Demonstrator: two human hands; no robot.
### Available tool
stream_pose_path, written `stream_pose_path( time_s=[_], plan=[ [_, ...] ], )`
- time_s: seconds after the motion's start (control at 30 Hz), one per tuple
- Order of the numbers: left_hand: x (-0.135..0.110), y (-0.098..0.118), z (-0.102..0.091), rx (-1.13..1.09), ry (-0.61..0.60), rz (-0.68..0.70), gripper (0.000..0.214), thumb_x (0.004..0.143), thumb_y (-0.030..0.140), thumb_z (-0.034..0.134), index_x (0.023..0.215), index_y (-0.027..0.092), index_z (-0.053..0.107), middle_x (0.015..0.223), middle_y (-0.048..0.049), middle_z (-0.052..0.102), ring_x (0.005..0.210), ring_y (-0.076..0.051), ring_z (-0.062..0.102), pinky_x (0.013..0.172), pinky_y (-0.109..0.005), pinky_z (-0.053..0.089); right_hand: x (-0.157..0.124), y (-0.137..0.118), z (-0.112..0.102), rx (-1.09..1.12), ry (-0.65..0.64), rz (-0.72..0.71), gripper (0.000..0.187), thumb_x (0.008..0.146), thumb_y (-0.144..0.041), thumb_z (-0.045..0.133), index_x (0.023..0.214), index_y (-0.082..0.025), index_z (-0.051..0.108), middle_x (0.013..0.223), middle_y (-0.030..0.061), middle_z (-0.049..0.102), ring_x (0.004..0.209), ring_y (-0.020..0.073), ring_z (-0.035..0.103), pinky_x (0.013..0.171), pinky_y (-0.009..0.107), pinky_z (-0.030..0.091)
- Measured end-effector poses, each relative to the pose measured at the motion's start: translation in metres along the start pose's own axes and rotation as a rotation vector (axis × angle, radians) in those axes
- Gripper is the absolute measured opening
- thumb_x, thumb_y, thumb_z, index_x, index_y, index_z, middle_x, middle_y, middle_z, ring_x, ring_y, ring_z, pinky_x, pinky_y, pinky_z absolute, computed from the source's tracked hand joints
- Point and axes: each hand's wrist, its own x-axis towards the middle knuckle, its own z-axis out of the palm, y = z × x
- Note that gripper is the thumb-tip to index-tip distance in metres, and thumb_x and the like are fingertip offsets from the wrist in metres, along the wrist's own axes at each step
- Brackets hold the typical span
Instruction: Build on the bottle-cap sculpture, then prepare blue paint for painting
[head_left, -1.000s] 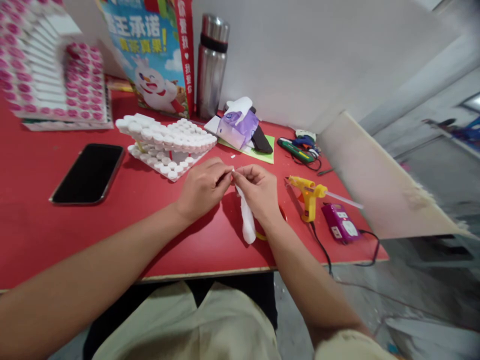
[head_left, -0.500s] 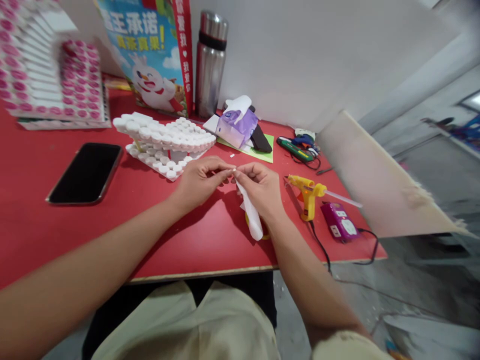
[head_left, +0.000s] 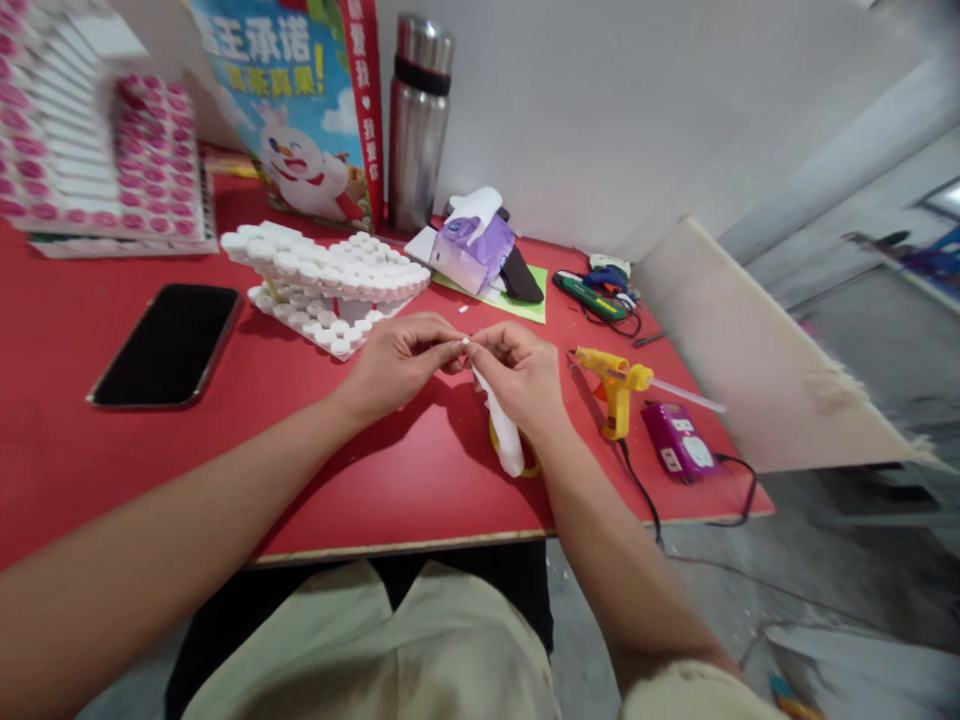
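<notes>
Strip of white material (head_left: pixel 508 445), soft-looking, is the thing in work. From my remote post I take the meeting fingertips as the clock's centre. The strip's upper end lies there, and its body trails toward 5 o'clock alongside the right palm, hanging over a yellow loop (head_left: pixel 532 468) on the red table (head_left: pixel 405 505).

Right hand (head_left: pixel 525 378): thumb and fingers pinched on the strip's top. Left hand (head_left: pixel 401 365): thumb and forefinger pinched on the same tip, touching the right's fingertips. Whether the tip is folded or rolled, I cannot tell; the fingers cover most of it.

Around them I log: a tiny white scrap (head_left: pixel 463 309) just beyond the fingers at 12; farther that way, a purple packet (head_left: pixel 480 255). Between 2 and 3, a green-handled tool (head_left: pixel 592 298). Between 3 and 4, a yellow glue gun (head_left: pixel 616 390), translucent stick jutting from its back. Near 4, a purple socket block (head_left: pixel 681 445). At 9, a dark-screened phone (head_left: pixel 169 345). At 10, a model of white discs (head_left: pixel 322 265) near the left hand. Between 11 and 12, a steel flask (head_left: pixel 420 140), upright.
</notes>
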Motion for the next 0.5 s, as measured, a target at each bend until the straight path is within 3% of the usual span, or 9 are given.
stream_pose_path(
  time_s=[0.17,0.4,0.5],
  plan=[
    [0.000,0.003,0.001,0.014,-0.014,-0.073,0.019,0.090,0.030,0.069,0.081,0.015,0.076,0.074,-0.0047,0.074,0.069,-0.016,0.069,0.069,-0.028,0.057,0.001,-0.001,0.002,0.028,0.017,0.030,0.017,0.086,-0.034,0.074,0.077,-0.023,0.065,0.062,-0.0026,0.061,0.054,0.0122,0.054,0.052,0.026,0.042],
    [0.003,-0.005,-0.003,-0.017,0.028,-0.136,0.021,0.089,0.034,0.072,0.090,0.013,0.077,0.075,-0.0057,0.077,0.069,-0.017,0.072,0.068,-0.028,0.059,0.005,-0.003,-0.001,0.269,-0.076,0.226,0.025,0.078,-0.037,0.081,0.091,-0.022,0.065,0.074,-0.0030,0.069,0.056,0.0120,0.061,0.054,0.026,0.048],
    [0.003,-0.008,-0.003,-0.054,0.048,-0.181,0.023,0.087,0.036,0.074,0.092,0.013,0.076,0.076,-0.0059,0.077,0.069,-0.017,0.073,0.069,-0.028,0.060,0.006,0.000,-0.002,0.211,-0.066,0.179,0.023,0.077,-0.034,0.082,0.086,-0.020,0.067,0.073,-0.0033,0.066,0.061,0.0105,0.057,0.057,0.025,0.044]
  ],
)
